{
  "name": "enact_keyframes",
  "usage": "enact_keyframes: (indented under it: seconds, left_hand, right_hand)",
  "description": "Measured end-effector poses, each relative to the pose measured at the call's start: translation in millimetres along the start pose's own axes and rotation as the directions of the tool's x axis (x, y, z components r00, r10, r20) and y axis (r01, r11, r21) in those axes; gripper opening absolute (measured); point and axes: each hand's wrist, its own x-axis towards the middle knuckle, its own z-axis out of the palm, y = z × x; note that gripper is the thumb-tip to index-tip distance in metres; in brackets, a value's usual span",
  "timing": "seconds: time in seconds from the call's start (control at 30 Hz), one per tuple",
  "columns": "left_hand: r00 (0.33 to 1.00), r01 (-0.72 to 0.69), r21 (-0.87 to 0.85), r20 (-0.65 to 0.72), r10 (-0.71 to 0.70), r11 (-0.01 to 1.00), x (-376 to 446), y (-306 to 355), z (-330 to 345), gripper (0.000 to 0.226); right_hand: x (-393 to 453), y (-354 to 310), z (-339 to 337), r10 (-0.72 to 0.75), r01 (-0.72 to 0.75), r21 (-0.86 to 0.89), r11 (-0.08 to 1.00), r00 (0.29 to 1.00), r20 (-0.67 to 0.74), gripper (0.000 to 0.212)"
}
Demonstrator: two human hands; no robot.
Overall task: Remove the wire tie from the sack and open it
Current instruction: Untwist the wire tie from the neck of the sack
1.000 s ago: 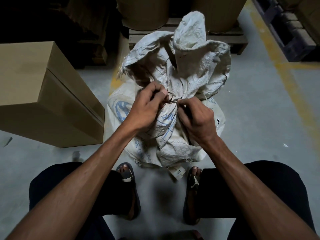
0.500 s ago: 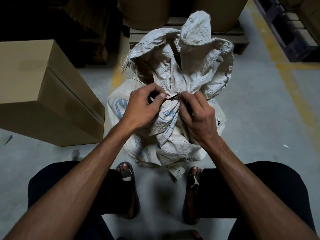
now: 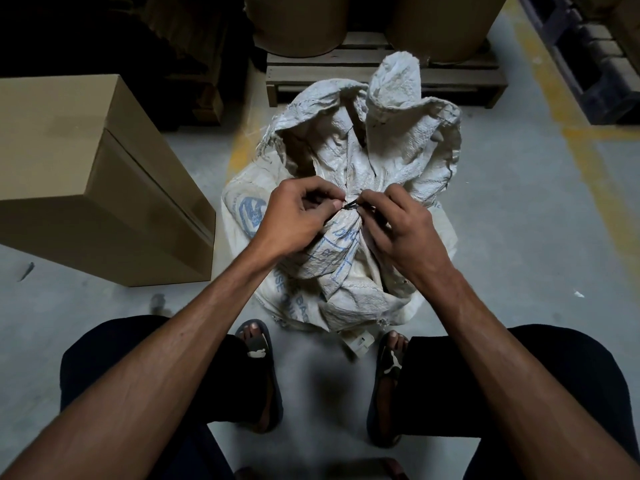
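Both hands meet at the neck of a woven sack: the left hand curls its thumb and fingertips onto the dark wire tie, while the right hand pinches the same tie from the other side, fingers bent tight against the gathered cloth. Nearest the camera, the person's forearms reach forward over dark-clad knees, with feet in black sandals planted on the grey concrete floor. Just beyond the toes stands the white sack, creased and printed with blue lettering, its neck cinched by the tie between the two hands. Above the tie the loose top of the sack flares out in crumpled folds, one flap standing upright. To the left sits a large brown cardboard box, near the sack but apart from it. Behind the sack lies a wooden pallet bearing two brown cylindrical drums. Worn yellow lines mark the floor on the right.
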Motion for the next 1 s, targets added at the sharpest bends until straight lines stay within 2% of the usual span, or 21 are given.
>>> enact_keyframes:
  seconds: [0.17,0.37,0.7,0.9,1.0]
  left_hand:
    - [0.999,0.037,0.054,0.028,-0.039,0.998,-0.4,0.0,2.3,0.008]
    - [0.986,-0.124,0.390,0.149,0.070,0.913,0.8,6.6,2.9,0.011]
    - [0.964,-0.209,0.501,0.251,0.090,0.840,-0.1,5.3,8.9,0.011]
    - [0.966,-0.229,0.546,0.230,0.119,0.806,-1.4,-3.9,18.4,0.010]
    - [0.958,-0.280,0.586,0.224,0.179,0.760,-2.6,-5.5,22.4,0.014]
  right_hand:
    - [1.5,-2.2,-0.1,0.006,0.004,-0.070,0.998,0.991,0.135,0.025]
    - [-6.9,-4.4,8.1,0.070,-0.059,-0.062,0.996,0.979,0.192,0.022]
    - [-11.5,-12.6,11.2,0.139,-0.128,-0.067,0.989,0.971,0.195,0.014]
    - [-11.7,-14.7,12.5,0.169,-0.167,-0.031,0.986,0.976,0.135,0.012]
    - [-10.2,-15.8,13.1,0.206,-0.205,-0.023,0.979,0.974,0.089,0.011]
